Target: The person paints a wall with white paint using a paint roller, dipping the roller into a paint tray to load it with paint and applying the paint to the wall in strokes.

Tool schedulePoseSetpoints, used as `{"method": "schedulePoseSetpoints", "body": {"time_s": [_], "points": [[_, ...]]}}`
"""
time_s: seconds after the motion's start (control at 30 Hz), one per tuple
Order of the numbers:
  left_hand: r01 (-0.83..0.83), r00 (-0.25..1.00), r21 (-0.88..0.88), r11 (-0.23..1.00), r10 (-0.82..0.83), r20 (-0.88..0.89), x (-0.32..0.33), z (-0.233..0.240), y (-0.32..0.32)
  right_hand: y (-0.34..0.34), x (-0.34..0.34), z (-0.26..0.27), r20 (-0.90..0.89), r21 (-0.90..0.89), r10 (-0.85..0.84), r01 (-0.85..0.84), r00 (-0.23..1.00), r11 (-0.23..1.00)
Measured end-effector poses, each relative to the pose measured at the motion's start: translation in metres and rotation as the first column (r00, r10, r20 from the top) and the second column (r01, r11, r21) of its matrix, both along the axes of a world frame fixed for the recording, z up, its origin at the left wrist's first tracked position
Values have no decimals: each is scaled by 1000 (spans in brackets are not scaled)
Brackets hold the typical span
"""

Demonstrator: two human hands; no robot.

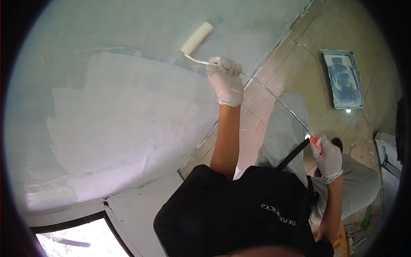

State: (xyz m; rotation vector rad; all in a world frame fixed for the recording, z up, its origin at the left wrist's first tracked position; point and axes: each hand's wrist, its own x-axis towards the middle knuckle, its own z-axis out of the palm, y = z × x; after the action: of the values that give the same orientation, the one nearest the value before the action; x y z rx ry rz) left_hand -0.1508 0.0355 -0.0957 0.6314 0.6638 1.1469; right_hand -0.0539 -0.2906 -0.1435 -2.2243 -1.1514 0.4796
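Note:
A paint roller with a pale cylindrical sleeve (pixel 196 38) lies against or just off the painted wall (pixel 138 96); contact cannot be told. My left hand (pixel 226 80), in a thin whitish glove, is closed around the metal rod close to the roller's bent neck. From there the long thin metal rod (pixel 279 99) runs down and right to a red grip (pixel 316 144). My right hand (pixel 327 157), gloved too, is wrapped around that grip in front of my bent legs. The wall shows pale paint over darker patches, with a grey-blue band beneath the roller.
A paint tray (pixel 343 78) with whitish-blue paint sits on the paint-spotted tiled floor (pixel 308 29) at the right. A framed window (pixel 83 239) is at the lower left. Part of a wooden stool or chair (pixel 343 237) shows at the lower right, near a green leaf (pixel 366 218).

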Motion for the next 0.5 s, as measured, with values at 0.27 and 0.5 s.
{"method": "schedulePoseSetpoints", "body": {"time_s": [0.27, 0.5], "points": [[-55, 999, -104, 993, 55, -3, 1, -46, 5, -3, -7, -4, -50, -140, -40, 33, 998, 990], [-85, 991, -466, 881, 26, -133, -21, -184, 29, -1, -28, 17, -346, -241, 95, -187, 933, 952]]}}
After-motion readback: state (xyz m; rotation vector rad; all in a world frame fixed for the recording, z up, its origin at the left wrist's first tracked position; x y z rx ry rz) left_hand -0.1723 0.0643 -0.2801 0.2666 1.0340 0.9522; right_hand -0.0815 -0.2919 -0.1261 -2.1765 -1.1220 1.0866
